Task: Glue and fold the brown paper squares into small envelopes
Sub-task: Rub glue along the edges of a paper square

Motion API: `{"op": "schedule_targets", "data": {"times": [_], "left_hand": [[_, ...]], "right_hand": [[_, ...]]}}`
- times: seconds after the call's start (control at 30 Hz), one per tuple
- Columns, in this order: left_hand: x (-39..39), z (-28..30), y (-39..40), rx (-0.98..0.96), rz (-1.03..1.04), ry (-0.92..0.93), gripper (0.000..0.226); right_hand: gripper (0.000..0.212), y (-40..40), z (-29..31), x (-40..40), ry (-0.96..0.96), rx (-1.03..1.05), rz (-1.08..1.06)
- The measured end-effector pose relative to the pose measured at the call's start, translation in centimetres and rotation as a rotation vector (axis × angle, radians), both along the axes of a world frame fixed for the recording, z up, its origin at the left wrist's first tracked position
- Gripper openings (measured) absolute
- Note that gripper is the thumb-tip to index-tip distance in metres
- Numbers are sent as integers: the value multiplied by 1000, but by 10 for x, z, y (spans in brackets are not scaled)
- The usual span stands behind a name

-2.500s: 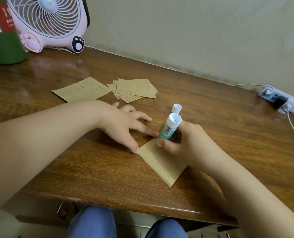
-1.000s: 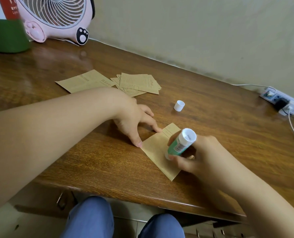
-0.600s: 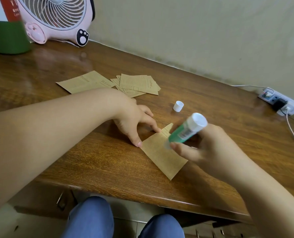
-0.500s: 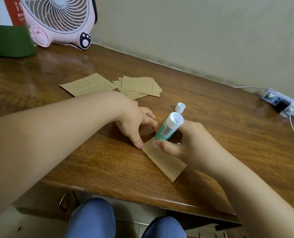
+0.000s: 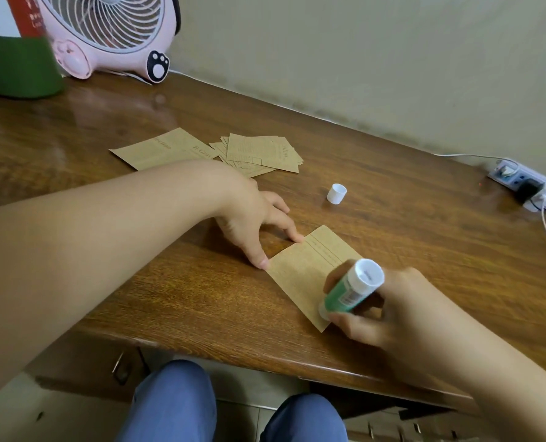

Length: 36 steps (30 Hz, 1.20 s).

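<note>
Gluing stage: right hand (image 5: 389,317) grips glue stick (image 5: 348,290), tip apparently on paper square (image 5: 300,275), lower centre; left hand (image 5: 252,218) fingertips pin its edge. Folding pending; stack (image 5: 259,154) upper centre untouched.

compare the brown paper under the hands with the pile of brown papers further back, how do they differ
The brown paper lies alone near the desk's front edge; the pile of brown papers sits further back, several sheets overlapping loosely. The left hand pins the single paper by fingertips, and the right hand presses the glue stick to its near corner; nothing touches the pile. Both are flat, printed brown paper.
</note>
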<state>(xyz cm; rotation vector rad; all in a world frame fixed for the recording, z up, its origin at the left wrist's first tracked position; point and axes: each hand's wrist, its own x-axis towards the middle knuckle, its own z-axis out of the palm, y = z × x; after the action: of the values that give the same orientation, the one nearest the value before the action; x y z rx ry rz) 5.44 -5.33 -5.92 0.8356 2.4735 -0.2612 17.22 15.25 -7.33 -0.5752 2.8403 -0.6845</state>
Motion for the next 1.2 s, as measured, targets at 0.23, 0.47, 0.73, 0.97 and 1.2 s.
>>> {"op": "schedule_targets", "data": {"times": [0.23,0.47,0.73,0.97,1.2], "left_hand": [[2,2,1,-17,-3,11,67],[0,0,-1,-32,1,22,74],[2,0,-1,7,9,-21,67],[-1,-12,-16,237,66,-95,65],[0,-23,-27,583,293,-52,58]], "right_hand": [[20,-16,15,-17,100,-132,-39],[19,-36,-10,-39,155,-69,5],[13,0,-5,2,84,-68,72],[16,21,15,0,67,-531,-290],[16,1,15,-44,129,-737,-339]]}}
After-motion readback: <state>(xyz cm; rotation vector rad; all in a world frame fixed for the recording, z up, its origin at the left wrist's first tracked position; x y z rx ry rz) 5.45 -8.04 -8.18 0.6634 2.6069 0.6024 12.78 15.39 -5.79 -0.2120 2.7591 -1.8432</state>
